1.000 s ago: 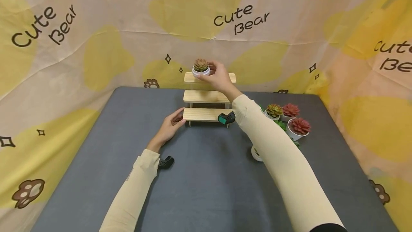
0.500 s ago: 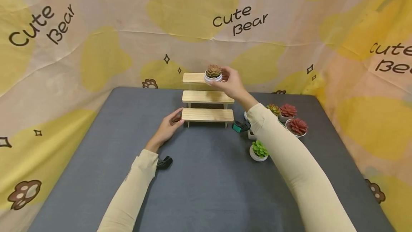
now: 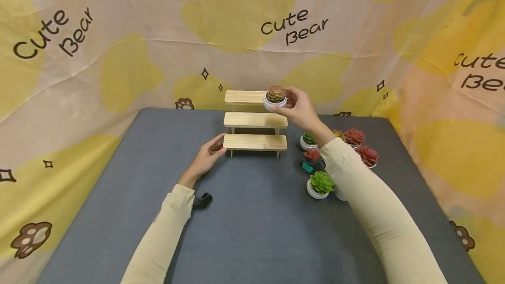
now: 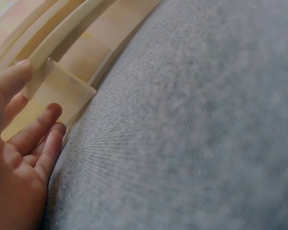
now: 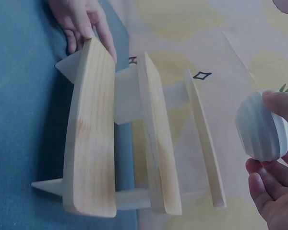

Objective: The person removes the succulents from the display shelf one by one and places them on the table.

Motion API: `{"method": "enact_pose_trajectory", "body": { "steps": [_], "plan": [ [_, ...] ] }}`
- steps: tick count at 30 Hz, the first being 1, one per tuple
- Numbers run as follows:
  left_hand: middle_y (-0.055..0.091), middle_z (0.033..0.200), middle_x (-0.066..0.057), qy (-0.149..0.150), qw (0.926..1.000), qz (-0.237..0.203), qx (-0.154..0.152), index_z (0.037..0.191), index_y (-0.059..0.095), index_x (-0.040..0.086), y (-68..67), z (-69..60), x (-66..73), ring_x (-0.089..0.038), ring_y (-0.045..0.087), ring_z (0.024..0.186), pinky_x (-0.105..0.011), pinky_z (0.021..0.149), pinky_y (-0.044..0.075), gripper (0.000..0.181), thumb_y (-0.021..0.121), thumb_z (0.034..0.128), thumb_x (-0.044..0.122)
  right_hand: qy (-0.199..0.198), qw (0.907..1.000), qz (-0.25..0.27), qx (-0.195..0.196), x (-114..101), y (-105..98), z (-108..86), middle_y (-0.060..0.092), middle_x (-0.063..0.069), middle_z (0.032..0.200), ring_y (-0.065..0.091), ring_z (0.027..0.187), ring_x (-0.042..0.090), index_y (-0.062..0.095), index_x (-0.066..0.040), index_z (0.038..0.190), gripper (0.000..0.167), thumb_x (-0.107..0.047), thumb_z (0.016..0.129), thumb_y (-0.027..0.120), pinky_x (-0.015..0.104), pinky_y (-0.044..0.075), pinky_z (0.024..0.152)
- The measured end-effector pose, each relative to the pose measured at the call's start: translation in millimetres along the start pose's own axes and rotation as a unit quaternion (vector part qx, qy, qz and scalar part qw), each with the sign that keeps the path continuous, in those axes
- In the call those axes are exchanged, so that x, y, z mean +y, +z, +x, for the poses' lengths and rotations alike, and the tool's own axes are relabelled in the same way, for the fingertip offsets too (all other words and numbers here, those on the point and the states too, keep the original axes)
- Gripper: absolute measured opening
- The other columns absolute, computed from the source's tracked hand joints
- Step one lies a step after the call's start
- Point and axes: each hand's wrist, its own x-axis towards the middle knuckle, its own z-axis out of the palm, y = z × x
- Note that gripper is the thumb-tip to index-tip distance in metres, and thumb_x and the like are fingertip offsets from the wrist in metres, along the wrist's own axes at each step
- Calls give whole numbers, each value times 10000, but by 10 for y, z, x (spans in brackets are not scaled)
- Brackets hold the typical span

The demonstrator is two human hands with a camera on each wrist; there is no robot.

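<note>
My right hand [image 3: 303, 109] grips a small potted succulent [image 3: 275, 100] with pinkish-green leaves and a white pot. It is held upright, in front of the top tier's right end in the head view. In the right wrist view, the fluted white pot [image 5: 261, 127] sits between thumb and fingers, apart from the stand. A three-tier wooden display stand [image 3: 254, 142] rises in steps toward the back. At the left end of its lowest board, my left hand [image 3: 205, 157] holds the corners between thumb and forefinger. The left wrist view shows its other fingers beside the translucent leg [image 4: 69, 91].
Several potted succulents stand on the grey table [image 3: 236, 231] to the right, among them a bright green one [image 3: 321, 183] and a red one [image 3: 368, 156]. My right forearm covers part of that group. A patterned cloth [image 3: 221, 21] hangs close behind the stand.
My right hand has carried the succulent to the right and slightly lower, from the top tier's left part past its right end. My left hand has stayed at the lowest board.
</note>
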Motion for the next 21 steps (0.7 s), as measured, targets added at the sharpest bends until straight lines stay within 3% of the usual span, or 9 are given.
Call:
{"method": "enact_pose_trajectory", "body": {
  "steps": [4,9,15,21],
  "plan": [
    [545,1429,-303,17,10000,80,-25,1570,346,26,-12,-77,159,-420,523,1317,-540,1110,401,577,560,1038,86,31,10000,-22,-49,16,-74,-99,612,190,1368,612,1166,270,491,-16,1445,637,-161,895,778,243,505,930],
    [538,1439,-305,44,9999,70,-70,1567,360,39,-20,-73,170,-426,520,1326,-552,1115,396,573,565,1034,82,-2,9998,-190,-29,58,-189,-223,611,207,1375,612,1190,298,492,-4,1446,639,-144,893,779,264,501,960],
    [537,1432,-316,69,10000,55,31,1572,340,25,-6,18,-71,-443,512,1327,-581,1128,371,577,554,1039,78,54,9994,-337,-16,91,-305,-387,597,212,1381,606,1192,304,479,-2,1451,640,-136,898,771,328,501,1001],
    [560,1422,-288,146,9999,47,64,1580,345,64,-4,44,-166,-406,532,1317,-560,1122,383,581,560,1042,110,73,9991,-408,56,133,-388,-513,606,195,1370,613,1110,163,482,-12,1451,631,-151,905,766,164,487,919]
  ]
}}
